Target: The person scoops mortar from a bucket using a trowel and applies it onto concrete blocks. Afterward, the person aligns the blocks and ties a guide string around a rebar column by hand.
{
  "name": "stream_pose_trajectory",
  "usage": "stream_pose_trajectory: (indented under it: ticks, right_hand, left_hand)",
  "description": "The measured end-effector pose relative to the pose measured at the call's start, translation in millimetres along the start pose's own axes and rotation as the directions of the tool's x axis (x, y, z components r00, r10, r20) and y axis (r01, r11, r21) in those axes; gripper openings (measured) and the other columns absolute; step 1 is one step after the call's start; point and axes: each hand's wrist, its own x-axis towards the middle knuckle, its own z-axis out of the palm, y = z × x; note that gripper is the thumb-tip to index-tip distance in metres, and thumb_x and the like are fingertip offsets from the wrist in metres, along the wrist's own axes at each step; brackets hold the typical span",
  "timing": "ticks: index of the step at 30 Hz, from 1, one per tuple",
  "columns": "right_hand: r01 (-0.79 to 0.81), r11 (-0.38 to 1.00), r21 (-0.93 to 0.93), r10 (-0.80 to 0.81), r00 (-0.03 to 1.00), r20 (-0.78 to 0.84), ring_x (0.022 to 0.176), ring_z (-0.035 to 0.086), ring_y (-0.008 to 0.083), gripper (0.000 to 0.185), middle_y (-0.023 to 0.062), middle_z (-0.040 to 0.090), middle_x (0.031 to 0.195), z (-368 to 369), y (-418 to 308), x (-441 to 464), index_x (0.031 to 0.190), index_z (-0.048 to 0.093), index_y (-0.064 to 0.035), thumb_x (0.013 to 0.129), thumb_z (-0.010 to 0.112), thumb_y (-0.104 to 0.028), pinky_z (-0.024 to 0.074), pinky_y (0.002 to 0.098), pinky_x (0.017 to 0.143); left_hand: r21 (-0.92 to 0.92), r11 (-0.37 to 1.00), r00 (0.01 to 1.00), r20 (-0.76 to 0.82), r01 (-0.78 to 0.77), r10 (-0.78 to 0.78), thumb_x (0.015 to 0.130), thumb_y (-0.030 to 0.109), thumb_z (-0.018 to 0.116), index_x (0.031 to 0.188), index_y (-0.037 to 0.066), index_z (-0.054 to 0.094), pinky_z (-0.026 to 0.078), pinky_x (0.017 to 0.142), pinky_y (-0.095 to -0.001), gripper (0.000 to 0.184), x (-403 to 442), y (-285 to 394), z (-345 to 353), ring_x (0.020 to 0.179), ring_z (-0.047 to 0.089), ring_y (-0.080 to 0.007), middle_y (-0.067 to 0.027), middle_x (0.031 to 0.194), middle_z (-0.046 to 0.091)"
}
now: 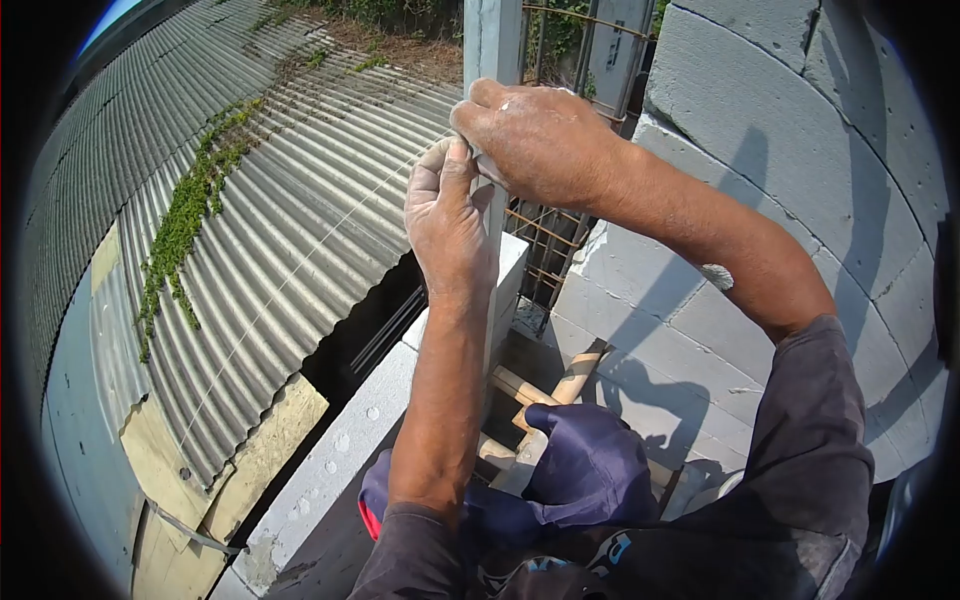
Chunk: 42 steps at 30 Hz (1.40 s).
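Observation:
My left hand (450,215) is raised with its fingers curled and pressed together, up against a pale upright post (492,45). A thin white string (300,268) runs from the fingers of this hand down to the lower left, above the roof. My right hand (545,145) reaches in from the right, bent over the same post, its fingertips closed just beside my left thumb. What those fingertips pinch is hidden behind the hand. Pale dust coats the fingers of both hands.
A wall of large grey blocks (730,85) rises at the right. Rebar (545,262) stands behind the post. A low block wall (340,440) borders a corrugated roof (300,200) with green creeper (190,225). Wooden poles (577,378) lie below, near dark blue cloth (595,465).

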Motion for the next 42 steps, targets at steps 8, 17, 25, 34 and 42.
stream_pose_trajectory:
  ticks: [8,17,25,34,42]
  right_hand:
    - [0.007,1.0,0.014,-0.007,0.999,-0.036,0.076,0.07,0.0244,0.014,0.0166,0.065,0.09,13.0,1.4,1.0,0.098,0.063,0.0002,0.088,0.064,-0.009,0.06,0.0356,0.066]
    - [0.038,0.999,0.033,-0.042,0.988,0.145,0.077,0.07,0.0244,0.013,0.0146,0.068,0.081,-3.5,12.2,12.1,0.092,0.069,-0.0026,0.09,0.063,-0.013,0.0577,0.0376,0.074]
    - [-0.064,0.942,0.33,0.026,0.993,0.118,0.083,0.069,0.0222,0.025,0.0129,0.07,0.09,4.1,25.0,-4.1,0.102,0.069,-0.004,0.089,0.068,-0.025,0.0569,0.0377,0.074]
    - [-0.485,0.768,0.418,0.484,0.867,0.117,0.078,0.067,0.0188,0.03,0.011,0.07,0.092,24.0,67.2,-79.8,0.107,0.068,-0.0034,0.091,0.066,-0.028,0.0564,0.0343,0.072]
    - [-0.716,-0.166,0.678,0.745,0.36,0.562,0.069,0.062,0.0131,0.026,0.0058,0.066,0.082,130.6,68.1,-158.8,0.109,0.067,-0.0002,0.09,0.067,-0.019,0.0528,0.027,0.059]
  left_hand:
    - [0.25,0.968,0.997,-0.067,-0.024,0.041,0.095,0.026,0.066,0.112,0.003,0.063,0.047,0.08,-0.0305,0.029,2.2,6.8,-1.3,0.093,0.059,-0.0105,-0.0042,0.099,0.065]
    - [0.388,0.915,0.991,-0.037,-0.106,0.13,0.095,0.029,0.066,0.111,-0.003,0.067,0.049,0.071,-0.027,0.036,2.0,5.5,-5.0,0.085,0.063,-0.0123,-0.011,0.095,0.067]
    - [0.152,0.987,0.999,0.035,-0.043,0.038,0.097,0.025,0.064,0.108,0.002,0.063,0.051,0.078,-0.0247,0.026,-3.2,9.4,0.1,0.093,0.065,-0.014,-0.0084,0.097,0.066]
    - [0.096,0.986,0.973,0.177,0.135,-0.15,0.097,0.018,0.061,0.112,0.002,0.061,0.056,0.077,-0.026,0.021,-22.3,10.4,2.4,0.094,0.067,-0.0155,-0.0082,0.101,0.067]
    - [0.094,0.977,0.97,0.134,0.192,-0.204,0.098,0.017,0.06,0.118,0.001,0.058,0.052,0.071,-0.0241,0.026,-43.0,2.0,4.0,0.089,0.065,-0.0139,-0.0069,0.099,0.066]
